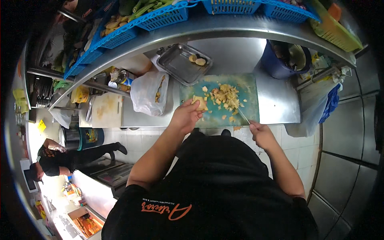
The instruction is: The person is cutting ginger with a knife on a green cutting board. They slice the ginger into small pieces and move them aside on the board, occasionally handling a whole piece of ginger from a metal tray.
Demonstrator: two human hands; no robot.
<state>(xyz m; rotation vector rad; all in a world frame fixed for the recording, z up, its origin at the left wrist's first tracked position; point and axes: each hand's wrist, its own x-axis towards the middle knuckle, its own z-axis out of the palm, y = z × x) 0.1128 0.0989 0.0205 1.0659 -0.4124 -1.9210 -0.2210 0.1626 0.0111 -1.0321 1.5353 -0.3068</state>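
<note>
My left hand (187, 117) grips a pale yellow vegetable piece (199, 103), potato-like with flat cut sides, over the left part of a green cutting board (249, 86). In my right hand (261, 135) is the handle of a knife (243, 115), its blade slanting up and left onto the board. The blade's tip meets the lower right edge of a heap of chopped yellow pieces (225, 96). Smaller bits lie scattered around the heap. Behind the board, a metal tray (180, 66) contains a few whole rounded pale yellow pieces (197, 60).
Left of the board stands a white plastic bag (148, 94), then a pale board (105, 108). A blue bucket (276, 66) is at the back right. Blue baskets (164, 21) of vegetables line the overhead shelf (176, 37). Another person (60, 158) stands at far left.
</note>
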